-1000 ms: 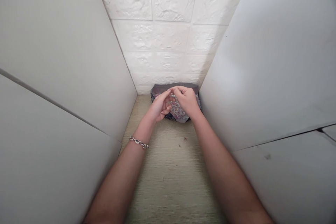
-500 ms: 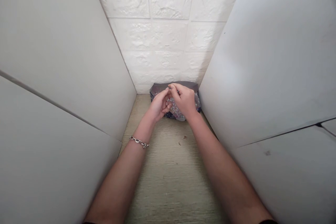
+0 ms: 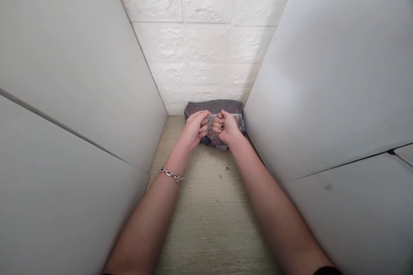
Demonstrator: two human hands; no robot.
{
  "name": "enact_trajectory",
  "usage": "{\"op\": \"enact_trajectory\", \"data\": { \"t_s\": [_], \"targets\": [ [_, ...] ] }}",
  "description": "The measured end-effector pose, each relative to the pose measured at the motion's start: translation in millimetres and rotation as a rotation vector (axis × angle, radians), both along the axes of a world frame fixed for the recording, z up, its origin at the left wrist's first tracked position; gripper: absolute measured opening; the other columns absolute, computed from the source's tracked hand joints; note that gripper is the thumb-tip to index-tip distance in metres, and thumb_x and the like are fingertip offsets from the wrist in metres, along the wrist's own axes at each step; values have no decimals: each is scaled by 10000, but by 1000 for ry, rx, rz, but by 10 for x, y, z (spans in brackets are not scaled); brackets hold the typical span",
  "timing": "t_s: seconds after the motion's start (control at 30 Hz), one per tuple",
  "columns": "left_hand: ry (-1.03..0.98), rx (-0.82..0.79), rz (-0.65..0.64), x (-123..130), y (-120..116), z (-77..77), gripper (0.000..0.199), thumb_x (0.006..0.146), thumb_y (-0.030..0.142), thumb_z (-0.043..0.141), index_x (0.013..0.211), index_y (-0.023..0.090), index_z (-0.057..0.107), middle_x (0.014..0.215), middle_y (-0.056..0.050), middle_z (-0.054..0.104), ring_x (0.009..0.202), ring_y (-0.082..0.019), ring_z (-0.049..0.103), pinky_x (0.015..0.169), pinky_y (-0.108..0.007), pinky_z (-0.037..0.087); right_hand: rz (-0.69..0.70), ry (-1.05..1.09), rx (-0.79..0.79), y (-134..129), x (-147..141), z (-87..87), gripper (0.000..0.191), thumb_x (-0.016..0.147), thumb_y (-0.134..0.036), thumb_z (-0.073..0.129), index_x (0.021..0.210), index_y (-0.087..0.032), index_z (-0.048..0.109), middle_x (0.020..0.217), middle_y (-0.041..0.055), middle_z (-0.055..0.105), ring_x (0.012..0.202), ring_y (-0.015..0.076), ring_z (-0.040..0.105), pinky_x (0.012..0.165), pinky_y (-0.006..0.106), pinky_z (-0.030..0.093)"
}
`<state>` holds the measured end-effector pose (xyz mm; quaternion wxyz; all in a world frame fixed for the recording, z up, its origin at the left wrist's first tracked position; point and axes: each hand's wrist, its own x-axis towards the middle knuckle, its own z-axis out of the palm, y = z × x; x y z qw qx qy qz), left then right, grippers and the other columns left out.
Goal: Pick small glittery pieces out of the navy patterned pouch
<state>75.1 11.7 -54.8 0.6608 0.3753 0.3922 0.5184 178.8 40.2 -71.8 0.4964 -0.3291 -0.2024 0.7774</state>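
A dark bag [image 3: 215, 105] with its top open lies against the wall, and many small pale and coloured beads [image 3: 213, 139] show in it. Over its left part is my left hand [image 3: 195, 129], fingers curled and thumb pressed near the fingertips; whatever it pinches is too small to name. My right hand [image 3: 228, 126] hovers over the right part of the bag, palm turned inward, fingers curled, with a small dark spot at the fingers. Any small thing in its grip cannot be made out. A narrow gap separates the two hands.
White brick-patterned wall [image 3: 206, 43] stands behind the bag. Pale panels rise on the left [image 3: 71, 51] and right [image 3: 332, 73], closing in the wooden surface [image 3: 209, 215]. A few tiny brown bits lie on the wood. A chain bracelet [image 3: 171, 174] circles my left wrist.
My right hand has moved away from my left fingertips and turned its palm inward, opening a gap between the hands. My left hand has barely shifted.
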Motion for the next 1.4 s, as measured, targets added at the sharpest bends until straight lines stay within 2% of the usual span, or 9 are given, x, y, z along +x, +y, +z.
{"op": "enact_trajectory", "data": {
  "t_s": [0.1,0.27,0.37,0.5,0.6,0.77,0.97,1.4],
  "targets": [
    [6,-21,28,-6,14,-9,169,669,290,560,725,148,488,460,93,274,298,8,189,296,-147,72,-5,-9,-44,20,-19,-36,244,820,-254,254,586,-186,246,405,-74,246,327,40,214,354,173,176],
    [0,-34,25,-12,27,-23,159,666,282,557,717,150,486,463,91,277,297,6,201,297,-148,74,-231,-364,104,49,-66,-82,149,795,-212,369,649,-190,353,462,-69,345,372,49,317,379,182,247],
    [5,-27,23,-11,28,-30,160,664,282,559,719,152,486,469,89,282,299,4,205,295,-149,80,-241,-262,63,60,-47,-87,158,792,-182,388,634,-174,380,485,-61,390,407,39,375,409,172,292],
    [29,-15,22,-3,21,-25,162,667,285,559,723,152,484,482,85,298,305,3,220,296,-151,91,-198,32,-73,66,13,-73,143,797,-160,415,657,-145,434,479,-62,426,414,8,390,420,130,308],
    [82,-8,38,18,13,-13,147,679,276,550,705,148,480,462,90,270,301,4,196,301,-153,84,-118,126,-67,56,36,-65,138,806,-220,433,704,-139,479,424,-75,392,361,4,335,366,120,255],
    [207,7,91,58,8,-13,125,700,257,523,668,148,472,406,99,226,291,-3,166,308,-161,79,17,182,-17,33,16,-63,184,791,-330,458,756,-159,518,371,-98,289,307,5,218,317,128,178],
    [274,23,131,95,-22,23,128,710,237,513,640,132,491,360,91,269,283,-4,177,310,-165,105,104,203,36,24,-31,-67,200,788,-351,459,773,-169,539,384,-98,271,307,1,200,311,131,141],
    [261,10,187,84,2,-29,176,677,237,534,582,152,412,382,95,253,291,-2,182,306,-159,111,117,203,50,-35,-47,-30,148,780,-319,482,793,-186,545,385,-103,272,310,-6,197,318,124,145]
  ]
}}
